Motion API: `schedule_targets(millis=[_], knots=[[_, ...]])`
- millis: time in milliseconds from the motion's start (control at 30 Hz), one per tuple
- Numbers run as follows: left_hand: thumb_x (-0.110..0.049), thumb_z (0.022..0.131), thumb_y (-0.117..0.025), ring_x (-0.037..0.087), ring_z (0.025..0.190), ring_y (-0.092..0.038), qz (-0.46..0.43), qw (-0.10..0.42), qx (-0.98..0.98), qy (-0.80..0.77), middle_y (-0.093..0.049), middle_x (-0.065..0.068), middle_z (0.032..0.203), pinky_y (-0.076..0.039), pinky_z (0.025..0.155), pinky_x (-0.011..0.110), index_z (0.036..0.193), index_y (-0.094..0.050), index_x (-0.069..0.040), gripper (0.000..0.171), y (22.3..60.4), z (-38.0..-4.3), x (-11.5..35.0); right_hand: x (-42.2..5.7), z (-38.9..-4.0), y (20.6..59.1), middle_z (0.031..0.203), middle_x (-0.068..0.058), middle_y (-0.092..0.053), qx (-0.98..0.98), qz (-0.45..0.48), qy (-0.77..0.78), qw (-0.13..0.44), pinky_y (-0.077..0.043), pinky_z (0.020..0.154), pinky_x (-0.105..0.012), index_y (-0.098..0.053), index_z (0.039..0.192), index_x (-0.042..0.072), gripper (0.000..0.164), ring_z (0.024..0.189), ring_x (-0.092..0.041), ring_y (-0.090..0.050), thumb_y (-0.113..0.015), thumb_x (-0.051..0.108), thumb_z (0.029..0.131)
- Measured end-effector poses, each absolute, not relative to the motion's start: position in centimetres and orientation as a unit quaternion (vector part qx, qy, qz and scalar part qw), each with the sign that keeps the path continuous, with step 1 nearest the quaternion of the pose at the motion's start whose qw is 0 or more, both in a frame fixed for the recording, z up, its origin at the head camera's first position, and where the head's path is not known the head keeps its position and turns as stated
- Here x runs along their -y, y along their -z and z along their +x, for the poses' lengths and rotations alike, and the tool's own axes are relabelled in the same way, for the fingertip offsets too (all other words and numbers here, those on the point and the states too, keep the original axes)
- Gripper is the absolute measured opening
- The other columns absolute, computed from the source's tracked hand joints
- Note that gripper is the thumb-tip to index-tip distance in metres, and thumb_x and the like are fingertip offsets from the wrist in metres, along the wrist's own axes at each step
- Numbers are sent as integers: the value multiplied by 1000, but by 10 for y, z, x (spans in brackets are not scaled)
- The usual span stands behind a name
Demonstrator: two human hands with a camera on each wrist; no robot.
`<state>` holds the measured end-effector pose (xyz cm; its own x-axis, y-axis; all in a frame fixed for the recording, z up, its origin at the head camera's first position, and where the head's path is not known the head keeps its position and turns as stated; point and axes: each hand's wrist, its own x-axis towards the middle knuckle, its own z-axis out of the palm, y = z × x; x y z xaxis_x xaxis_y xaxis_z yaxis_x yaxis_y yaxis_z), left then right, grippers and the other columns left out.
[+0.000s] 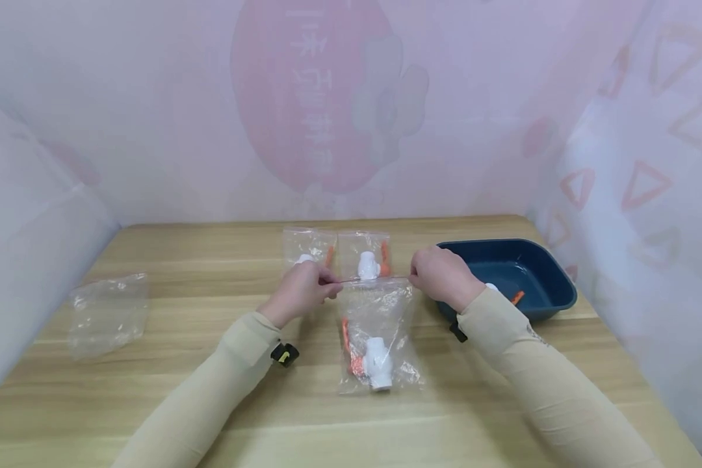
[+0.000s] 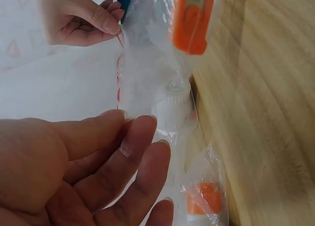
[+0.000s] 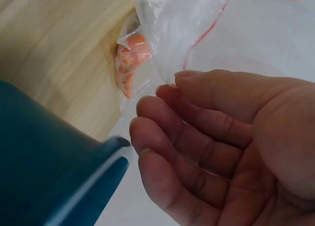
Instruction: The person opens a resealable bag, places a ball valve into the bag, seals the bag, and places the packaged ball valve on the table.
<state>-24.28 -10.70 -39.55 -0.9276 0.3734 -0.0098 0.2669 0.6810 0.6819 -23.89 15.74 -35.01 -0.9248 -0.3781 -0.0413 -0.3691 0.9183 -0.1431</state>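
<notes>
A clear zip bag with a red line along its top edge hangs between my two hands. Inside it sits a white plastic valve with an orange handle. My left hand pinches the left top corner between thumb and forefinger. At the right top corner, the thumb and forefinger of my right hand pinch the same edge, which is drawn straight. Behind it, two more bagged valves lie side by side; the right one shows better, while my left hand partly covers the other.
On the right stands a dark blue basin holding an orange-handled piece, partly hidden by my right arm. A flat clear bag lies at the table's left. White printed sheets wall the back and sides of the wooden table.
</notes>
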Motion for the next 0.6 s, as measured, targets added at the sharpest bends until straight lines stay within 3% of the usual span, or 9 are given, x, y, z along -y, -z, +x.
schedule_targets(millis=[133, 333, 400, 500, 533, 600], knots=[[-14, 93, -71, 14, 60, -61, 179, 69, -921, -339, -70, 1, 74, -49, 54, 29, 90, -77, -4, 12, 394, -244, 113, -150, -239, 351, 52, 5, -38, -979, -189, 63, 36, -31, 48, -29, -57, 55, 13, 38, 48, -13, -37, -63, 11, 92], [-17, 92, -72, 14, 54, -56, 193, 75, -929, -307, -71, -1, 75, -47, 53, 30, 84, -77, -8, 14, 396, -251, 121, -140, -237, 348, 52, 4, -39, -980, -185, 65, 39, -33, 48, -28, -55, 54, 13, 40, 48, -13, -39, -63, 12, 93], [-16, 92, -71, 13, 53, -54, 195, 82, -930, -302, -74, 6, 85, -46, 53, 29, 83, -77, -7, 14, 397, -252, 124, -139, -236, 347, 50, 5, -33, -979, -185, 74, 41, -31, 48, -27, -50, 51, 14, 44, 46, -12, -34, -62, 10, 93], [-17, 93, -71, 12, 50, -49, 186, 90, -932, -297, -74, 8, 85, -43, 51, 29, 84, -77, -6, 15, 397, -252, 133, -138, -234, 346, 49, 7, -25, -977, -189, 87, 39, -26, 47, -27, -43, 49, 16, 48, 44, -10, -28, -60, 9, 93], [-17, 93, -70, 12, 50, -47, 180, 94, -932, -299, -73, 9, 85, -43, 50, 29, 86, -77, -5, 15, 396, -252, 137, -139, -233, 345, 49, 7, -25, -977, -190, 91, 38, -26, 47, -27, -44, 49, 16, 48, 44, -10, -27, -60, 9, 94], [-19, 94, -69, 13, 50, -46, 170, 97, -933, -301, -73, 10, 85, -42, 49, 29, 90, -78, -4, 17, 393, -252, 146, -140, -232, 344, 51, 8, -38, -976, -191, 97, 32, -31, 48, -27, -56, 55, 14, 39, 46, -10, -35, -60, 11, 94]])
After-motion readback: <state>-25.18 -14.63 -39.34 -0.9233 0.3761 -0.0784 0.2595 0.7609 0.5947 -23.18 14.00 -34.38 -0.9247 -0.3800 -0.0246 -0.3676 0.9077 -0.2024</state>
